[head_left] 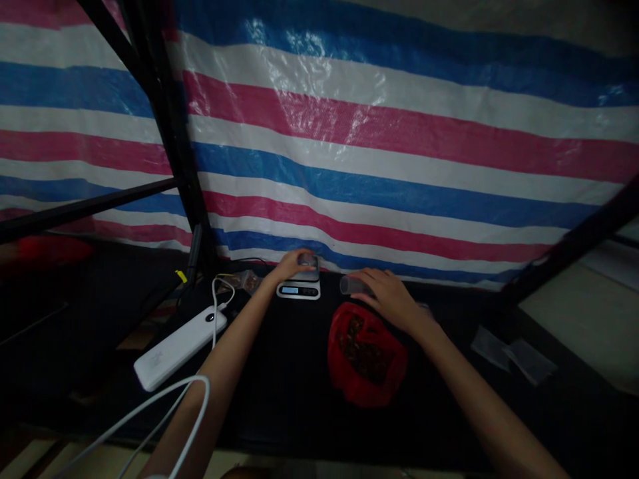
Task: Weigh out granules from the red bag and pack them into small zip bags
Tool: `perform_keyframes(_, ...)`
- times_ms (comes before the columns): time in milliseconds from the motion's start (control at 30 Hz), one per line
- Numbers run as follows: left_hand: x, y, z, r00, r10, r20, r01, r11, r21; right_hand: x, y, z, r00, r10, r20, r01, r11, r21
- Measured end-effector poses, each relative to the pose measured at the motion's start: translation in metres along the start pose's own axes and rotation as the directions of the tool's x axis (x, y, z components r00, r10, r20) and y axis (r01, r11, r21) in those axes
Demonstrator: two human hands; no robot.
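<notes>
At the back of the black table, my left hand [292, 264] curls round a small clear container [307, 260] over the plate of a white digital scale [299, 291]. The scale's display is lit, but its digits are too small to read. To the right, my right hand [387, 295] grips a translucent plastic cup [351, 286] that lies tilted on its side, its mouth towards the scale. Just in front of that hand stands an open red plastic bag [344, 382] with small dark brown pieces [367, 352] inside.
A white power bank [174, 349] with white cables lies left of my left forearm. Small clear bags of brown pieces [249, 282] rest beside the scale. Flat clear bags [529, 360] lie at right. Behind are a striped tarp [399, 159] and black metal frame [174, 133].
</notes>
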State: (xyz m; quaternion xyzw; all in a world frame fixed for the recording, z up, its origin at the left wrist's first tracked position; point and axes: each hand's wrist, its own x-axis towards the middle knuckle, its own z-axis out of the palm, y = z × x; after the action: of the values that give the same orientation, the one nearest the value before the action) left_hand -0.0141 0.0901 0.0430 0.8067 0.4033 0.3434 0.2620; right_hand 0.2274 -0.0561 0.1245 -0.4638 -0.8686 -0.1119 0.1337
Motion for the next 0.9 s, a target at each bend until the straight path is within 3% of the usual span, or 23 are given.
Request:
perform_keyframes(100,0.009,-0.013,-0.003,0.998,-0.051,0.036,0.038,0.956,0.292,-0.040,0.001,0.002,0.985,0.018,0.170,-0.054,0.976,0.209)
perform_keyframes(167,0.010,-0.014,0.001,0.997,-0.036,0.072,0.006,0.924,0.382,-0.063,-0.003,0.009,0.964,0.034,0.264,-0.114,0.950,0.292)
perform_keyframes(267,0.000,0.003,0.009,0.997,0.066,0.038,-0.076,0.889,0.452,-0.088,-0.009,0.025,0.947,0.043,0.317,-0.148,0.938,0.314)
perform_keyframes(367,-0.026,0.038,0.016,0.990,0.137,-0.036,-0.099,0.848,0.520,-0.098,-0.010,0.040,0.961,0.066,0.267,-0.131,0.964,0.232)
perform_keyframes(433,-0.052,0.064,0.021,0.992,0.110,-0.065,-0.056,0.833,0.550,-0.098,-0.008,0.048,0.977,0.085,0.198,-0.113,0.984,0.138)
perform_keyframes(500,-0.080,0.086,0.029,0.998,0.007,-0.061,0.029,0.825,0.564,-0.095,-0.005,0.053,0.985,0.101,0.139,-0.108,0.993,0.042)
perform_keyframes(567,-0.106,0.101,0.042,0.986,-0.153,0.061,0.089,0.804,0.588,-0.091,-0.002,0.057,0.987,0.112,0.113,-0.108,0.993,-0.036)
perform_keyframes(633,-0.126,0.110,0.057,0.935,-0.273,0.227,0.076,0.777,0.625,-0.088,-0.001,0.060,0.988,0.105,0.115,-0.094,0.991,-0.099)
perform_keyframes(700,-0.136,0.116,0.072,0.895,-0.311,0.320,0.043,0.774,0.632,-0.086,-0.002,0.062,0.989,0.086,0.119,-0.067,0.985,-0.161)
perform_keyframes(800,-0.136,0.120,0.092,0.894,-0.290,0.341,0.037,0.807,0.590,-0.086,-0.002,0.065,0.992,0.058,0.110,-0.028,0.967,-0.255)
perform_keyframes(900,-0.129,0.118,0.105,0.923,-0.233,0.306,0.049,0.861,0.506,-0.089,-0.001,0.069,0.994,0.038,0.104,-0.001,0.944,-0.331)
